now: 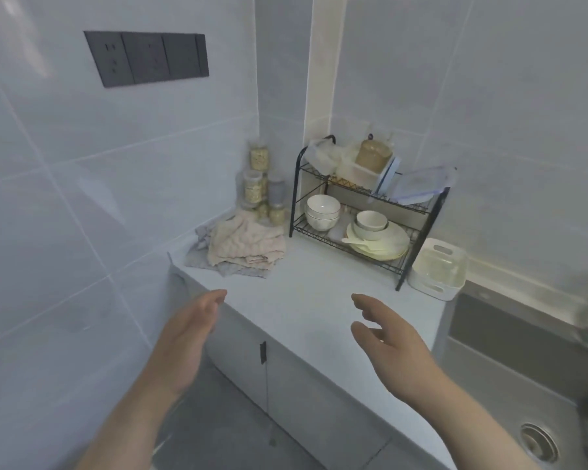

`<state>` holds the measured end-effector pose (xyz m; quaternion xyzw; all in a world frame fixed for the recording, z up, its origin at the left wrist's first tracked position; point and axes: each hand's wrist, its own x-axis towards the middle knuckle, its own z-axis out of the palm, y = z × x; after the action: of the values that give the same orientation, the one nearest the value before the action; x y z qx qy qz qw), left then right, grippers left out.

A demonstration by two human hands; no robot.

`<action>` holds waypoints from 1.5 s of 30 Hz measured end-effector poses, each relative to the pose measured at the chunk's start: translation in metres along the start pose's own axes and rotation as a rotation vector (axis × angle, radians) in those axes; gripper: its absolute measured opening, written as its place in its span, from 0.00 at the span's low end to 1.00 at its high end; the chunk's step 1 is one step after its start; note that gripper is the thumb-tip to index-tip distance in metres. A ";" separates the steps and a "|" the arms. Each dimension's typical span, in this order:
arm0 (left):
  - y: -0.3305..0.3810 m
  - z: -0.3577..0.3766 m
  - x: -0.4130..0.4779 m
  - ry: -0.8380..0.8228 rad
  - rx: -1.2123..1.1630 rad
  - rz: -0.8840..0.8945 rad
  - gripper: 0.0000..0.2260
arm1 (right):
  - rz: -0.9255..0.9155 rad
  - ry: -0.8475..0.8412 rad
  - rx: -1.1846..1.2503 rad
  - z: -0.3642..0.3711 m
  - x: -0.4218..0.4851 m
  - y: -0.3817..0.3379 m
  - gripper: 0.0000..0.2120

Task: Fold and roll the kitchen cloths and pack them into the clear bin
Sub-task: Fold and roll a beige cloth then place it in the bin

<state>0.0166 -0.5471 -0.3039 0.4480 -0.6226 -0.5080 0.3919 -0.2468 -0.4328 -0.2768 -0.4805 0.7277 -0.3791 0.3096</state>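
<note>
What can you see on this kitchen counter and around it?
cloths: one pile, beige over grey, back left of the counter
jars: several, clear, stacked in the corner behind the cloths
rack: one, black wire, back of the counter
bowls: at least three, white, rack's lower shelf
plates: one stack, pale yellow, lower shelf
bin: one, clear, right of the rack
sink: one, grey, far right
socket panel: one, dark grey, left wall
left hand: open, empty, near the counter's front edge
right hand: open, empty, above the counter
</note>
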 end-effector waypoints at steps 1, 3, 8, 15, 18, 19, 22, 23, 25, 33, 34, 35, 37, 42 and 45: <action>-0.003 0.001 0.013 0.003 0.009 -0.007 0.34 | 0.005 -0.005 -0.012 0.001 0.017 0.001 0.19; -0.006 0.004 0.042 0.019 0.022 -0.028 0.34 | 0.003 -0.013 -0.017 0.001 0.050 0.001 0.19; -0.007 0.009 0.121 0.043 0.070 -0.085 0.28 | -0.010 -0.033 0.009 0.001 0.139 0.003 0.20; -0.017 0.011 0.209 0.068 0.188 -0.143 0.07 | -0.015 -0.143 0.006 0.025 0.243 -0.002 0.19; -0.030 0.006 0.247 0.002 0.317 -0.147 0.07 | -0.006 -0.184 -0.027 0.039 0.274 -0.008 0.20; -0.034 0.005 0.261 -0.013 0.341 -0.149 0.08 | -0.007 -0.188 -0.048 0.043 0.286 -0.008 0.20; -0.058 0.002 0.307 -0.071 0.430 -0.180 0.11 | -0.024 -0.188 -0.139 0.059 0.319 -0.010 0.22; -0.069 0.001 0.323 -0.097 0.478 -0.178 0.13 | -0.028 -0.191 -0.168 0.066 0.331 -0.011 0.23; -0.092 -0.002 0.354 -0.172 0.601 -0.165 0.15 | -0.014 -0.191 -0.208 0.083 0.355 -0.013 0.24; -0.167 -0.022 0.432 -0.522 0.907 0.123 0.16 | 0.146 -0.098 -0.290 0.159 0.425 -0.003 0.19; -0.175 -0.025 0.436 -0.530 0.883 0.161 0.15 | 0.157 -0.099 -0.304 0.166 0.430 0.000 0.18; -0.183 -0.027 0.440 -0.533 0.856 0.209 0.13 | 0.170 -0.101 -0.317 0.173 0.434 0.002 0.18; -0.197 -0.030 0.446 -0.527 0.820 0.306 0.06 | 0.163 -0.113 -0.366 0.184 0.441 0.008 0.17; -0.198 -0.029 0.449 -0.455 0.772 0.381 0.06 | 0.055 -0.179 -0.498 0.197 0.450 0.024 0.21; -0.181 -0.024 0.454 -0.406 0.737 0.434 0.06 | -0.047 -0.130 -0.493 0.202 0.458 0.036 0.18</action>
<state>-0.0643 -1.0030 -0.4628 0.3085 -0.9047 -0.2369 0.1739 -0.2577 -0.9028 -0.4523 -0.5816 0.7653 -0.1655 0.2204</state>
